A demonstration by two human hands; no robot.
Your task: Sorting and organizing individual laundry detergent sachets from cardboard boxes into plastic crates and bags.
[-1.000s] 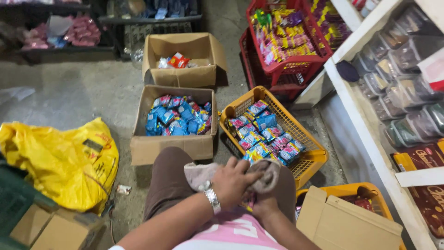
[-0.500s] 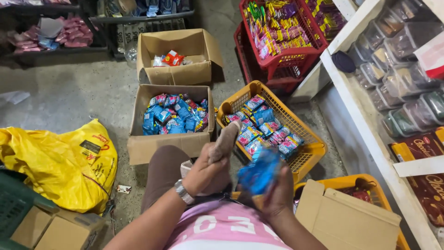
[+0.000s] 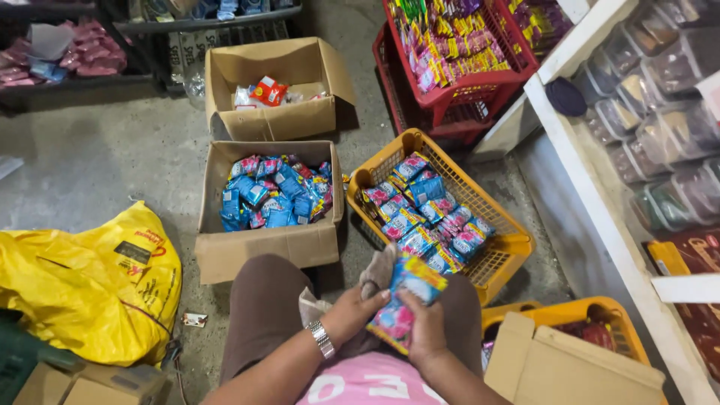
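Over my lap, my left hand (image 3: pixel 351 313) and my right hand (image 3: pixel 424 330) both grip one colourful snack packet (image 3: pixel 405 298), blue, pink and yellow. A grey cloth (image 3: pixel 377 272) is tucked under my left hand's fingers and lies on my knee. A silver watch sits on my left wrist. Just beyond the packet stands a yellow plastic basket (image 3: pixel 507 247) filled with similar small packets. A cardboard box (image 3: pixel 262 247) of blue and pink packets stands ahead of my left knee.
A second cardboard box (image 3: pixel 279 120) with a few red packets stands further back. Red crates (image 3: pixel 450 97) of snacks sit at upper right. White shelving (image 3: pixel 600 210) with clear jars runs along the right. A yellow bag (image 3: pixel 82 285) lies left; another yellow basket and box flap (image 3: pixel 570 360) lower right.
A second ago both hands held the grey cloth on my lap. Then they lifted a packet; now the packet is held lower and flatter between both hands.
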